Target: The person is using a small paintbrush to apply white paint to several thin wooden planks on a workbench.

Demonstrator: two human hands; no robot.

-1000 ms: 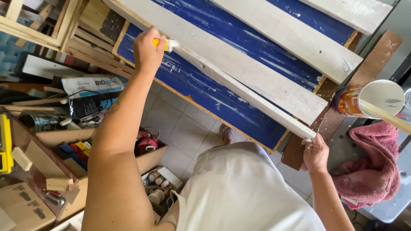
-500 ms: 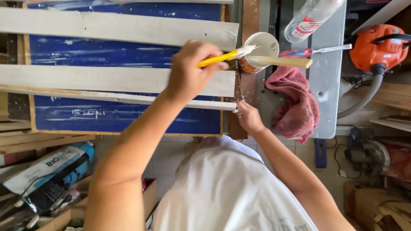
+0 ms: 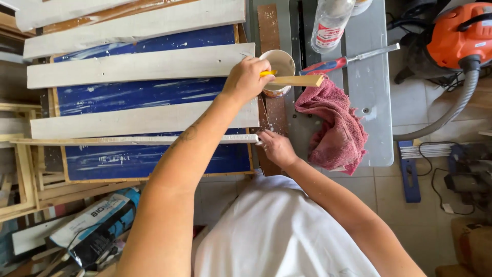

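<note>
My left hand (image 3: 247, 79) is shut on a yellow-handled brush (image 3: 267, 73) whose tip is inside a white cup (image 3: 281, 57). A flat wooden stick (image 3: 300, 80) lies across the cup's rim. My right hand (image 3: 277, 147) grips the near end of a thin white-painted slat (image 3: 128, 139), which lies lengthwise over a blue panel (image 3: 133, 95). Wider white-painted boards (image 3: 138, 65) rest across the same panel. The brush's bristles are hidden in the cup.
A pink towel (image 3: 333, 123), a red-and-blue screwdriver (image 3: 333, 64) and a clear plastic bottle (image 3: 330, 20) sit on the grey metal table (image 3: 369, 102). An orange vacuum (image 3: 456, 33) with hose stands right. Wooden frames (image 3: 20, 174) and a bag (image 3: 97, 225) crowd the floor at left.
My left hand has carried the brush from the slat's far end over to the cup. My right hand has kept hold of the slat's end. The view has swung round.
</note>
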